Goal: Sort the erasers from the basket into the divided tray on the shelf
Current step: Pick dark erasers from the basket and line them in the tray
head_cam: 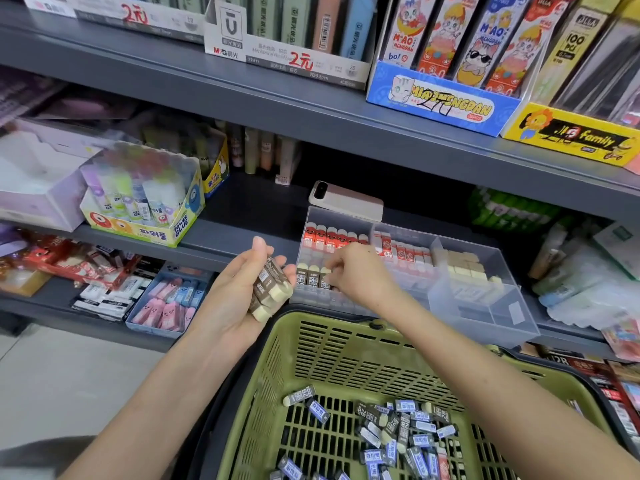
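Observation:
My left hand (239, 289) is palm up and holds a small stack of brown-sleeved erasers (272, 289) just left of the clear divided tray (485, 306) on the shelf. My right hand (356, 271) reaches into the tray's front-left compartment and pinches a brown-sleeved eraser (325, 280) standing beside two like it. Red-sleeved erasers (329, 239) fill the compartment behind, and cream erasers (464, 268) lie in the right one. Below, the green basket (277, 393) holds several loose erasers (398, 434) with blue or dark sleeves.
A phone (346, 202) lies on the shelf behind the tray. A glue stick box (145, 202) stands to the left. A blue tray of pink and blue erasers (169, 299) sits on the lower shelf. The shelf above (311, 109) overhangs the tray.

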`<move>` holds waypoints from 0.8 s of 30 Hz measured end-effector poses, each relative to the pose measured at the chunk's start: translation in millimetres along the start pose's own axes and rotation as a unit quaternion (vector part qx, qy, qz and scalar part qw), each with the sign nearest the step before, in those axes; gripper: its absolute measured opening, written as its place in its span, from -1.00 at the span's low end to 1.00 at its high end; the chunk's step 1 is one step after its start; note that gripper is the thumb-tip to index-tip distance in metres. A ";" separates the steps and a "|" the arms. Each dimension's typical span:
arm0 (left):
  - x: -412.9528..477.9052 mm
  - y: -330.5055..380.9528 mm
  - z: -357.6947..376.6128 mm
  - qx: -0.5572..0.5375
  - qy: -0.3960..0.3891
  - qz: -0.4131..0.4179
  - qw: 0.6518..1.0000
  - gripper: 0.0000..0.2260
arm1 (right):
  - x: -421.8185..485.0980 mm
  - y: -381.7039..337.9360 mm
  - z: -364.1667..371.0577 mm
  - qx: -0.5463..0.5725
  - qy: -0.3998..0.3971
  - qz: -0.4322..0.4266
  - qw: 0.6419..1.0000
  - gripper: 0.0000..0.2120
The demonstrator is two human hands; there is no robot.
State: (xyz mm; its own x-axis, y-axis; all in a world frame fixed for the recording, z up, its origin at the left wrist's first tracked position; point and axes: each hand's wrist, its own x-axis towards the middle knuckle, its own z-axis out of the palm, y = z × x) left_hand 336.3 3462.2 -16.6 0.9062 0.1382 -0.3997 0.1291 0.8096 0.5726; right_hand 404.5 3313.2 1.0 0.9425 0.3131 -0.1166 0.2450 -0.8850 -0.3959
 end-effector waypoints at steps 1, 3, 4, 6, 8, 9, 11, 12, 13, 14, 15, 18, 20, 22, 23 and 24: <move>-0.1 -0.4 0.5 -0.005 -0.002 -0.001 1.000 -0.65 | -3.6 -1.3 -1.4 -0.012 0.025 -0.010 1.000 -0.84; 0.0 -1.0 0.7 -0.015 -0.007 0.000 1.000 -0.64 | -17.4 -7.0 -5.9 0.019 0.117 -0.055 0.991 -0.82; 0.3 -1.2 0.4 -0.015 -0.010 0.003 1.000 -0.65 | -26.9 -11.3 -8.5 0.084 0.154 -0.090 0.980 -0.80; 0.7 -1.1 -0.2 -0.002 -0.014 0.009 1.000 -0.67 | -49.5 -22.9 -13.5 0.193 0.133 -0.177 0.956 -0.83; 0.2 -1.0 0.1 0.016 -0.016 0.011 1.000 -0.69 | -63.3 -31.3 -9.8 0.128 0.105 -0.246 0.955 -0.72; -0.2 -1.5 0.2 0.020 -0.020 0.009 1.000 -0.69 | -65.0 -32.9 -6.2 0.083 0.115 -0.265 0.954 -0.70; -1.5 -2.6 1.2 0.020 -0.031 0.001 0.999 -0.69 | -64.2 -34.0 -5.7 0.075 0.152 -0.267 0.949 -0.78; -1.8 -2.6 1.7 0.021 -0.038 -0.003 0.999 -0.67 | -63.0 -33.5 -7.9 0.104 0.164 -0.264 0.945 -0.83; -2.0 -2.2 1.7 0.027 -0.046 -0.007 0.999 -0.64 | -61.7 -32.2 -11.4 0.144 0.167 -0.249 0.943 -0.86; -2.5 -1.5 2.2 0.027 -0.052 -0.013 0.998 -0.60 | -59.6 -29.3 -16.5 0.192 0.167 -0.223 0.941 -0.89; -2.4 -0.6 2.3 0.014 -0.054 -0.021 0.998 -0.57 | -55.9 -24.3 -23.0 0.245 0.166 -0.186 0.937 -0.92; -1.1 2.8 2.0 -0.046 -0.030 -0.036 0.998 -0.58 | -36.9 -1.5 -48.0 0.354 0.151 -0.069 0.921 -0.86; -0.8 3.9 2.4 -0.049 -0.025 -0.038 0.998 -0.60 | -25.7 14.7 -59.8 0.323 0.092 -0.031 0.941 -0.87; 0.0 3.8 2.3 -0.049 -0.024 -0.042 0.998 -0.61 | -16.6 24.2 -61.6 0.213 0.005 -0.016 0.977 -0.91; 0.1 3.5 2.8 -0.047 -0.023 -0.045 0.998 -0.61 | -12.8 25.5 -59.6 0.165 -0.037 -0.014 0.985 -0.92; -0.2 3.2 3.3 -0.046 -0.022 -0.047 0.998 -0.61 | -9.9 24.4 -56.6 0.137 -0.076 -0.011 0.987 -0.94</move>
State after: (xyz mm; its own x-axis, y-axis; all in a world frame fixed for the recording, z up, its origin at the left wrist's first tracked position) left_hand 337.8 3462.9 -12.3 0.9090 0.0344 -0.4155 0.1794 0.8672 0.4644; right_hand 413.9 3269.1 44.0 0.8874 0.3975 -0.2333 0.1737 -0.7572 -0.6297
